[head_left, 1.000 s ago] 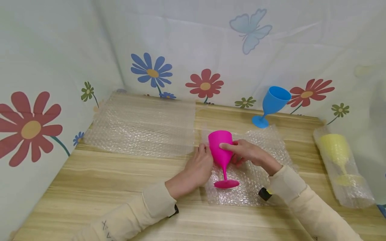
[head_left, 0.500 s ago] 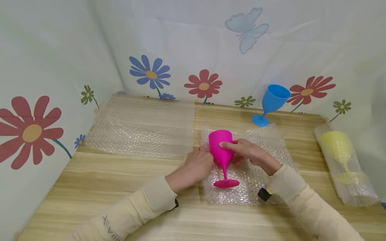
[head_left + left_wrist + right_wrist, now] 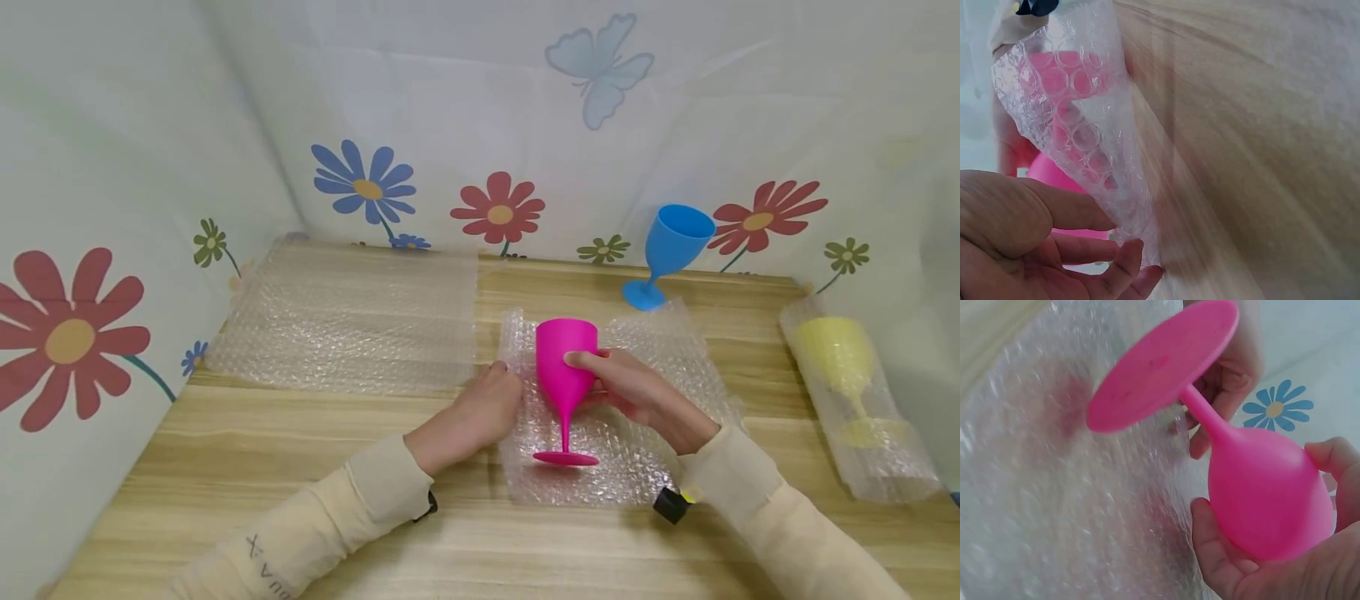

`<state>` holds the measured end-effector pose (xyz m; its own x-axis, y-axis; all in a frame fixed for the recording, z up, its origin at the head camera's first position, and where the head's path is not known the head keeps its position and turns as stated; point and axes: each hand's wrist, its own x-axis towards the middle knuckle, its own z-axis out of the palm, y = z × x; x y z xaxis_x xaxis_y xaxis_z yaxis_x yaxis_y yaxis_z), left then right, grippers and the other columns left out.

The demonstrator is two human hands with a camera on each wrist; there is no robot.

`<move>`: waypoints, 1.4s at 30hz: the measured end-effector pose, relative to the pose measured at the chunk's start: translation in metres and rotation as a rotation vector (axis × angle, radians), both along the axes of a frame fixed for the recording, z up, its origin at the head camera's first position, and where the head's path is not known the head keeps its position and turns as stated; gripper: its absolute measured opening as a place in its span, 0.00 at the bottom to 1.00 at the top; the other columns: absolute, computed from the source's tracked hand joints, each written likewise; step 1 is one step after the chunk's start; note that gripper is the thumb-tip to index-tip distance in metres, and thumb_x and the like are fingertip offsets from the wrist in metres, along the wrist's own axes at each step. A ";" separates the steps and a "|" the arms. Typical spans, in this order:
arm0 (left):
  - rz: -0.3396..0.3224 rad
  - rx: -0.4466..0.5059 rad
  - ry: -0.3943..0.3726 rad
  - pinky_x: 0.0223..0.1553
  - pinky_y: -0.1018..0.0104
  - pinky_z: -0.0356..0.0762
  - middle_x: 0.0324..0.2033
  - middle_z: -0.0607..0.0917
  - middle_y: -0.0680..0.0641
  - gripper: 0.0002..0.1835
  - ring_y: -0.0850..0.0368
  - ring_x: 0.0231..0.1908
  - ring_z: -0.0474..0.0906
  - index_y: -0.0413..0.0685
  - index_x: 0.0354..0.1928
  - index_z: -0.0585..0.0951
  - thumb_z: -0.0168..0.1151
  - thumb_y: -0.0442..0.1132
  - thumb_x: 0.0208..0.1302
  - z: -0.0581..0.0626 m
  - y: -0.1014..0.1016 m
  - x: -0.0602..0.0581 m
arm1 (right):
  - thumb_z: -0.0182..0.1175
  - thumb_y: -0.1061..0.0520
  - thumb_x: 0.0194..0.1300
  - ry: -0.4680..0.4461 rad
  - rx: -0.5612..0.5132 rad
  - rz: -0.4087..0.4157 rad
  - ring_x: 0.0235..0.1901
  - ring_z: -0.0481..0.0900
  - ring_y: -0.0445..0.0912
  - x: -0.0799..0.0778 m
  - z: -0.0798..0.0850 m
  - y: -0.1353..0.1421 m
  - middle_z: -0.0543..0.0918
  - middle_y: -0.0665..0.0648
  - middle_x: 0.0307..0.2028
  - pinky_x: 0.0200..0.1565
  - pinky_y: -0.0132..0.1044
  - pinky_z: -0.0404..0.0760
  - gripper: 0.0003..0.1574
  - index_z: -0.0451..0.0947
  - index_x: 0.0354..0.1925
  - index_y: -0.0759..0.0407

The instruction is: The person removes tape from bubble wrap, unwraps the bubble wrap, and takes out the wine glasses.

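My right hand [image 3: 637,387] grips the bowl of a pink goblet [image 3: 567,358], thumb on its near side. The goblet is held over a sheet of bubble wrap [image 3: 622,479], its foot toward me. In the right wrist view the goblet's round foot [image 3: 1166,362] stands apart from the wrap. To the left, my left hand [image 3: 483,408] pinches the wrap's left edge between thumb and fingers. That edge is lifted off the table in the left wrist view, where the bubble wrap [image 3: 1085,125] stands up in front of the pink goblet.
A second bubble wrap sheet [image 3: 352,317] lies flat at the back left. Behind the right hand stands a blue goblet [image 3: 675,242]. At the far right lies a yellow goblet [image 3: 836,358] rolled in bubble wrap. A flowered cloth [image 3: 450,100] hangs behind the wooden table [image 3: 300,450].
My right hand has shifted the pink goblet slightly right, away from the left hand. The wrap's left edge has come up in my left hand's fingers.
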<state>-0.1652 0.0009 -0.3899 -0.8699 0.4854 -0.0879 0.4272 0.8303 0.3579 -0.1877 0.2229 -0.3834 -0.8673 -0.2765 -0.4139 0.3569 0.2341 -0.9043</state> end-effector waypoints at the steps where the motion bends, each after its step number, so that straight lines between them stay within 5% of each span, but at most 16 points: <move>1: -0.001 0.005 0.002 0.44 0.55 0.81 0.37 0.81 0.41 0.08 0.45 0.40 0.77 0.42 0.30 0.84 0.61 0.26 0.64 0.000 0.000 0.000 | 0.58 0.47 0.73 -0.009 -0.036 -0.007 0.43 0.85 0.50 0.001 -0.001 0.001 0.81 0.64 0.50 0.50 0.43 0.84 0.40 0.61 0.67 0.77; 13: 0.019 0.009 0.022 0.44 0.52 0.83 0.42 0.81 0.37 0.06 0.41 0.42 0.79 0.37 0.34 0.85 0.60 0.24 0.64 -0.001 -0.002 0.000 | 0.55 0.53 0.77 -0.049 -0.325 -0.023 0.54 0.80 0.54 0.013 0.003 0.025 0.76 0.59 0.57 0.55 0.50 0.82 0.35 0.53 0.72 0.63; 24: -0.012 -0.021 0.044 0.47 0.52 0.82 0.40 0.81 0.37 0.06 0.42 0.42 0.78 0.37 0.35 0.86 0.60 0.25 0.65 -0.003 -0.003 0.001 | 0.55 0.55 0.78 0.147 -0.324 -0.093 0.56 0.78 0.48 0.020 0.039 0.059 0.76 0.51 0.58 0.52 0.42 0.83 0.24 0.60 0.66 0.48; 34: -0.064 -0.065 0.072 0.50 0.53 0.80 0.36 0.82 0.40 0.07 0.44 0.43 0.77 0.37 0.35 0.85 0.59 0.25 0.66 -0.002 -0.002 0.003 | 0.58 0.56 0.77 0.277 -0.227 -0.169 0.58 0.72 0.47 0.013 0.069 0.080 0.72 0.51 0.60 0.49 0.37 0.84 0.25 0.62 0.65 0.44; 42: -0.090 -0.081 0.083 0.51 0.53 0.78 0.36 0.82 0.40 0.07 0.45 0.44 0.77 0.36 0.35 0.84 0.58 0.25 0.68 -0.002 -0.001 0.003 | 0.60 0.60 0.75 0.353 -0.275 -0.268 0.58 0.70 0.46 0.006 0.084 0.098 0.70 0.51 0.60 0.46 0.34 0.85 0.28 0.63 0.66 0.46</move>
